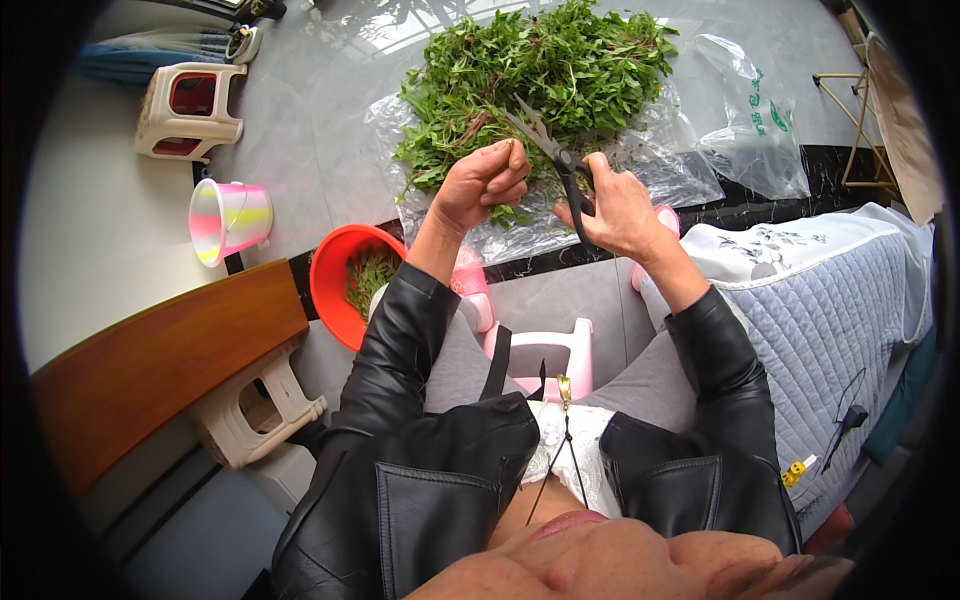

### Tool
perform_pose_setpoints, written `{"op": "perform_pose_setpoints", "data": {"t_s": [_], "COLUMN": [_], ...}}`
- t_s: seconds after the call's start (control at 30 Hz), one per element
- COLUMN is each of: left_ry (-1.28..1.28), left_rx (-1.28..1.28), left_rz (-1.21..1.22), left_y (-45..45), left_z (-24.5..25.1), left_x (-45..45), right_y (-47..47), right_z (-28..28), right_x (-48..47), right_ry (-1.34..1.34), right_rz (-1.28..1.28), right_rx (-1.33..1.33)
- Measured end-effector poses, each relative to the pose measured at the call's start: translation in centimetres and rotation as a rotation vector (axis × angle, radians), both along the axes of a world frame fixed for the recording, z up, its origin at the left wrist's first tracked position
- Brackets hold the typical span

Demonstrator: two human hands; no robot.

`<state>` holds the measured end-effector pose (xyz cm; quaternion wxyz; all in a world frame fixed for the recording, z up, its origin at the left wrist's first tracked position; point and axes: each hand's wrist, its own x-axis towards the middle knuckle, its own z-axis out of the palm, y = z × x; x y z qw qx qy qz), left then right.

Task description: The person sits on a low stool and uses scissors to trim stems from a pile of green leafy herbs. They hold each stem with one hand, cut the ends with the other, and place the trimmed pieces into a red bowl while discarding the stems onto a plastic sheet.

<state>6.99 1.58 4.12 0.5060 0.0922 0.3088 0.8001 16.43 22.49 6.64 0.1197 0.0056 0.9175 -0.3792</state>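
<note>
My right hand [621, 202] grips black-handled scissors [561, 154], whose blades are parted and point up and to the left. Curled close by is my left hand [487, 180], its fingers pinched on a sprig of greens [510, 216]; leaves show below the fist and a stem end seems to show at the fingertips. Beyond both hands, a large heap of leafy greens [540, 67] is piled on clear plastic sheeting [675, 169] on the floor. By my left forearm stands a red-orange basin [324, 289] with cut greens [371, 277] inside.
A pink-and-yellow bucket [232, 217] stands left, near a beige stool [191, 112]. Another beige stool [262, 405] is beside a wooden board [172, 367]. A pink stool [574, 341] sits between my legs. At right are a quilted cover [817, 300] and a folding-frame chair [862, 127].
</note>
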Motion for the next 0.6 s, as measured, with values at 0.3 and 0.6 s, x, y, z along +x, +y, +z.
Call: {"op": "perform_pose_setpoints", "data": {"t_s": [0.3,0.6], "left_ry": [0.359,0.418], "left_rx": [-0.605,-1.753], "left_rz": [0.410,-0.048], "left_y": [-11.8,-31.3], "left_z": [0.2,-10.3], "left_x": [-2.1,6.2], "right_y": [2.2,0.8], "right_z": [-1.9,-3.2], "right_x": [-0.1,0.8], "right_ry": [-0.343,-0.261], "right_rz": [0.110,0.167], "right_rx": [0.434,0.571]}}
